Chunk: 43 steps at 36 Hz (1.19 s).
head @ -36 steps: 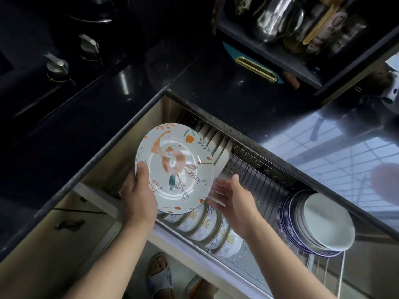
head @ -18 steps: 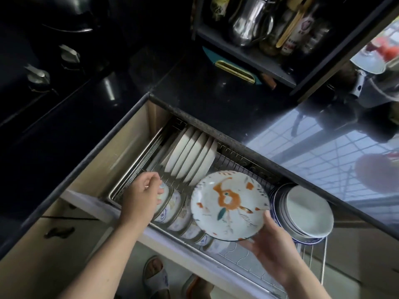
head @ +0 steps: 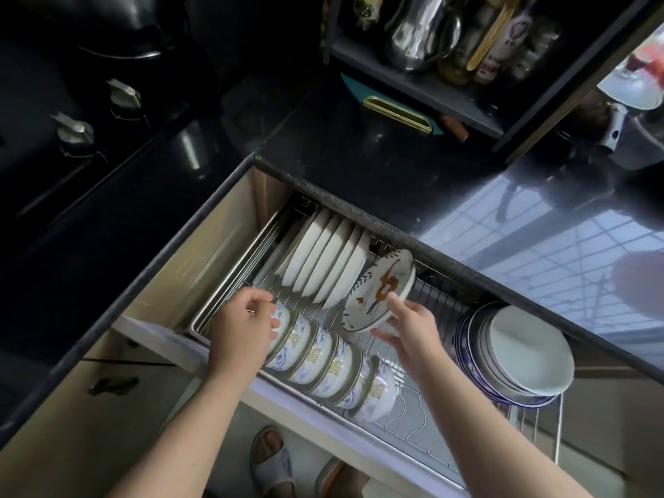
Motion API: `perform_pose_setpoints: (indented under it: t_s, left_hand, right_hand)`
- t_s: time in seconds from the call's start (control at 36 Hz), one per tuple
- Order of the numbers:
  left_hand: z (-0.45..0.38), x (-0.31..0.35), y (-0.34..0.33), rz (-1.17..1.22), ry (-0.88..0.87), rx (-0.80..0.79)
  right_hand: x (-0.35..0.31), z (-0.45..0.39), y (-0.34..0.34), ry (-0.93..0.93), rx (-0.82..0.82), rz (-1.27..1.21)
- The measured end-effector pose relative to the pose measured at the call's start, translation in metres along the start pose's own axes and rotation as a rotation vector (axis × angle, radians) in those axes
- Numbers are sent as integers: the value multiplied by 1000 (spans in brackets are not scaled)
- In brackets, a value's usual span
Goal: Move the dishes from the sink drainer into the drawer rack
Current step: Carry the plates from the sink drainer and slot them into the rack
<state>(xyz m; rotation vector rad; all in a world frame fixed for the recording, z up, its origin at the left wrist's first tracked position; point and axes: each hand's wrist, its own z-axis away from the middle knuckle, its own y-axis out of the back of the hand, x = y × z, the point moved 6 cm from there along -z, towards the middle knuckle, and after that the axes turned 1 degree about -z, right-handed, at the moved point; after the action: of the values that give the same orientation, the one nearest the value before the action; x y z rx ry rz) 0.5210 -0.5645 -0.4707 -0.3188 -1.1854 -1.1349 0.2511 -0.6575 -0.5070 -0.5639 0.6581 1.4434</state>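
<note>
I look down past a black counter (head: 359,167) into an open drawer at the centre. Inside it sits the wire drawer rack (head: 406,422), running from ten o'clock to four o'clock.

At four o'clock a stack of blue-rimmed bowls (head: 521,357) lies tilted at the rack's right end. At eleven o'clock a row of white plates (head: 323,260) stands on edge in the slots. Along the near rail, a row of small patterned bowls (head: 330,368) leans together on their sides.

At the centre is the floral plate (head: 377,289), tilted, its upper edge just beside the last white plate and its lower edge over the wires. My right hand (head: 406,328) holds it, thumb on the face and fingers curled under the rim. My left hand (head: 244,325), at nine o'clock, rests loosely curled against the first small bowl; whether it grips the bowl I cannot tell.

I judge this is the slotting step. Next I need to tip the plate upright into the free slot, then release it gently.
</note>
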Motion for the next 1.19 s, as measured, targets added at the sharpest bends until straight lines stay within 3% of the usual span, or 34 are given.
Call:
perform_pose_setpoints:
  t_s: [0.56, 0.86, 1.0, 1.08, 1.19]
  left_hand:
    - [0, -2, 0, -14, -25, -14]
    - [4, 2, -4, -167, -94, -53]
    - [17, 12, -15, -470, -196, -166]
    - [33, 24, -26, -587, -189, -301]
    - [57, 57, -42, -639, -160, -406]
  right_hand:
    - [-6, -42, -68, 60, 157, 333]
    - [-8, -36, -68, -64, 4, 166]
    - [7, 29, -39, -182, -94, 273]
    - [18, 81, -3, -214, -108, 126]
    - [8, 128, 71, -169, 14, -82]
